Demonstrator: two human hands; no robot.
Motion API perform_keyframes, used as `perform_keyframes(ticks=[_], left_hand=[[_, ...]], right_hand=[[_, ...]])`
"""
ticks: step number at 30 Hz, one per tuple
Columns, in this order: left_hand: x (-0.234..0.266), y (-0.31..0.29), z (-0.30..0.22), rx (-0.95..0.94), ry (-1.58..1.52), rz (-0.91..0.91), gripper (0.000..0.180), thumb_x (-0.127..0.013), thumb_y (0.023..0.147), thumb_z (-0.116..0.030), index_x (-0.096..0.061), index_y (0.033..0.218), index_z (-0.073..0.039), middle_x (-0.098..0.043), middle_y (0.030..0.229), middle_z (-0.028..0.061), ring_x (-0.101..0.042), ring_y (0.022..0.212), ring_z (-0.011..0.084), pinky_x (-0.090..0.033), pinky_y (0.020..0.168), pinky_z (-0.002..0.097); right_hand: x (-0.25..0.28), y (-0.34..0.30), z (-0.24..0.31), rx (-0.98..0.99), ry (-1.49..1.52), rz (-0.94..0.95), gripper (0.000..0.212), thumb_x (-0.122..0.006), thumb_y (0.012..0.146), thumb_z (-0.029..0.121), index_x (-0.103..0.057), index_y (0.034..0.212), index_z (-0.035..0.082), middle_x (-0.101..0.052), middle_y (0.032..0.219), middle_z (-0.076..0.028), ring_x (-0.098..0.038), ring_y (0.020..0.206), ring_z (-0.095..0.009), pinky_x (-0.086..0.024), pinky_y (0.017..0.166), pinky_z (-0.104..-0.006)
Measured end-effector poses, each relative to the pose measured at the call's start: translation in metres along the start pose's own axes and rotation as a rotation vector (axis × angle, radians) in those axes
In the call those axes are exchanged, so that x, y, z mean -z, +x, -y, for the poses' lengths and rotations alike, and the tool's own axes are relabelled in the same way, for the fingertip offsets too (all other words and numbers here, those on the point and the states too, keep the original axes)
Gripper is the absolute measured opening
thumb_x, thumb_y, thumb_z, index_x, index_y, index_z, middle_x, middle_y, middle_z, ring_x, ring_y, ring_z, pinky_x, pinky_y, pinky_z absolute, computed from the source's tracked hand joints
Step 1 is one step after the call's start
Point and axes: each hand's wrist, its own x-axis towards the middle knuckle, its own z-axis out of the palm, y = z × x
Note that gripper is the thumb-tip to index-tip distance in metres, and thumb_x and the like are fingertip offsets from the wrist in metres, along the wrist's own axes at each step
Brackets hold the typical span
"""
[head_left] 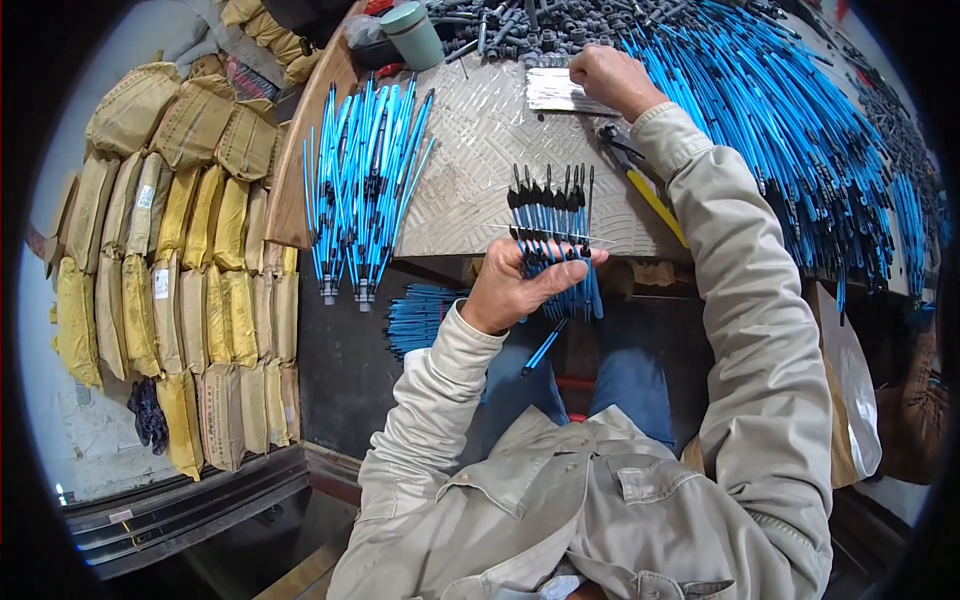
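Many packages point(192, 300), tabletop point(470, 135) (patterned), held rods point(548, 222)

Looks like smooth, shiny plastic on the held bunch of thin blue-and-black sticks point(547, 198). Looks like dull cloth on the beige jacket point(510, 530) (very crumply!), and like smooth wood along the brown table edge point(288, 200).

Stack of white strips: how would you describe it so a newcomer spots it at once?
Find the pale-topped table, then the heap of grey fittings along its far edge. On that heap's near side, by the right hand, lies a flat stack of thin white strips. Its white colour sets it apart from the grey fittings and blue rods nearby.
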Motion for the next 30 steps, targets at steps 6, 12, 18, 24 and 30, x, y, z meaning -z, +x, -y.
perform_keyframes(ticks=[6,12,18,24,30], left_hand=[[-0.002,0.002,0.003,0.033,-0.026,-0.032,0.014,-0.067,0.081,-0.005,-0.058,0.071,-0.001,-0.067,0.083,0.0077,-0.064,0.088,0.0166,-0.050,0.074,0.0275],[0.001,0.001,0.005,0.033,-0.114,-0.041,0.027,-0.068,0.081,-0.006,-0.050,0.060,-0.005,-0.062,0.073,0.0014,-0.065,0.088,0.0215,-0.051,0.069,0.0279],[-0.002,0.003,0.002,0.028,-0.075,-0.045,0.029,-0.068,0.081,-0.007,-0.050,0.059,-0.005,-0.062,0.070,0.0029,-0.066,0.087,0.0221,-0.051,0.068,0.0278],[-0.001,0.003,0.004,-0.003,-0.069,-0.033,0.028,-0.069,0.081,-0.010,-0.052,0.059,-0.004,-0.065,0.073,0.0067,-0.066,0.085,0.0206,-0.052,0.068,0.0277],[-0.002,0.003,0.000,0.009,-0.017,-0.040,0.017,-0.068,0.081,-0.010,-0.062,0.069,0.000,-0.068,0.081,0.0115,-0.065,0.080,0.0153,-0.052,0.070,0.0270]], right_hand=[[0.035,-0.013,0.008,0.068,0.062,-0.184,0.014,-0.060,0.080,0.014,-0.056,0.076,0.002,-0.059,0.099,-0.012,-0.060,0.084,-0.029,-0.048,0.069,-0.0360],[0.103,-0.117,0.068,0.195,0.794,-0.067,0.004,-0.058,0.083,0.001,-0.058,0.086,-0.001,-0.059,0.082,-0.009,-0.061,0.068,-0.014,-0.046,0.056,-0.0245],[0.096,-0.154,0.080,0.285,0.407,-0.320,0.017,-0.066,0.075,0.000,-0.066,0.091,0.005,-0.055,0.076,-0.006,-0.056,0.058,-0.013,-0.043,0.048,-0.0243],[0.092,-0.156,0.083,0.216,0.336,-0.358,0.021,-0.070,0.072,0.004,-0.069,0.092,0.011,-0.052,0.075,-0.005,-0.051,0.055,-0.013,-0.041,0.047,-0.0238],[0.093,-0.160,0.081,0.174,0.362,-0.361,0.021,-0.070,0.072,0.005,-0.070,0.091,0.013,-0.051,0.073,-0.005,-0.049,0.054,-0.014,-0.041,0.046,-0.0243]])
